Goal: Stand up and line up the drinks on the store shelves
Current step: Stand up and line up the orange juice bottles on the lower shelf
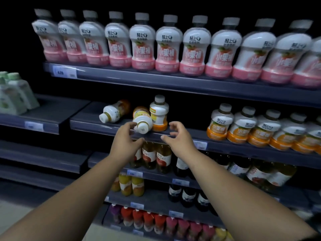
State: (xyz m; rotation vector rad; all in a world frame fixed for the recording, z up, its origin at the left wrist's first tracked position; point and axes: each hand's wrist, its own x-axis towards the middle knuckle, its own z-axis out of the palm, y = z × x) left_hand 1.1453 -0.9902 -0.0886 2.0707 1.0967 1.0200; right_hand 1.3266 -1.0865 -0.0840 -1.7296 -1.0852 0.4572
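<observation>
You see pink-and-white bottles (168, 49) with grey caps (170, 18), orange-and-white bottles (220, 126), amber bottles (164, 150) with red-and-white labels (149, 154), and a dark blue-grey shelf (173, 84).

Middle shelf (107, 127) holds a toppled bottle (113, 113) at 9 o'clock, a fallen bottle (142, 121) just beside an upright bottle (159, 114), and an orange row (260, 130) at 3 o'clock

Glossy plastic drink bottles (167, 40) wrapped in shiny printed film labels (224, 56) and topped with matt grey plastic caps (170, 18), on dark, smooth, matt shelves (191, 84) that look like painted metal, fronted by paper price tags (64, 71) sleeved in clear glossy plastic.
</observation>
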